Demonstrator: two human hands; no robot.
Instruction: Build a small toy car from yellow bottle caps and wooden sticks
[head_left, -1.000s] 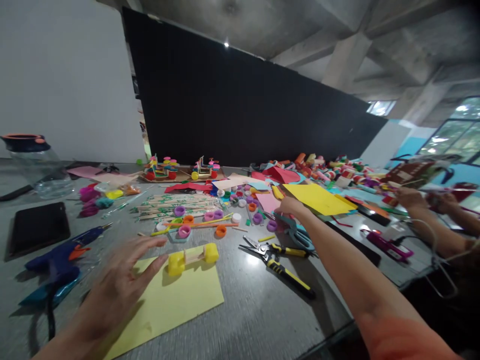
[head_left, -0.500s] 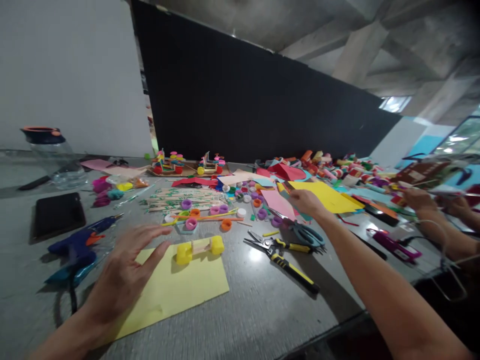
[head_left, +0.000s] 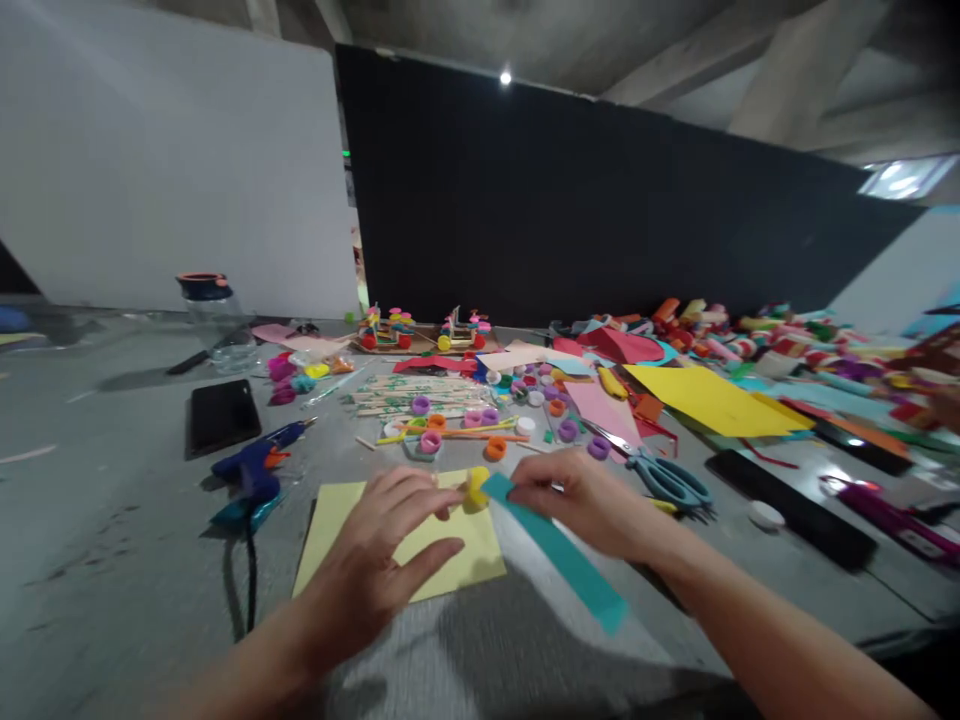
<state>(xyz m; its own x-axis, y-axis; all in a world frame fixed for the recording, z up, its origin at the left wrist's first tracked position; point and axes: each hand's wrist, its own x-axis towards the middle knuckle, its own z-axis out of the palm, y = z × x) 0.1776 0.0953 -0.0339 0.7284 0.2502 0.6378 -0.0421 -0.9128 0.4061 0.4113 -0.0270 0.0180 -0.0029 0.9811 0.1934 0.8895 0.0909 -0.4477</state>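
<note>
The teal paper strip [head_left: 559, 545], pinched in the right hand [head_left: 585, 500] over the yellow sheet [head_left: 337, 510], ends just beside the yellow wheel piece [head_left: 475, 488] under the left hand [head_left: 375, 560], whose bent fingers' grip I cannot tell, so the piece may roll and the limp strip may skew or crease.

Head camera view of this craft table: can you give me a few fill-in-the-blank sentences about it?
1. The teal paper strip is pinched in the fingers of the ____ hand.
2. The left hand lies over a sheet of paper coloured ____.
3. The blue corded tool left of that sheet is a ____ gun.
4. Just past the right hand, the teal-handled tool is a pair of ____.

Missing words: right; yellow; glue; scissors.
</note>
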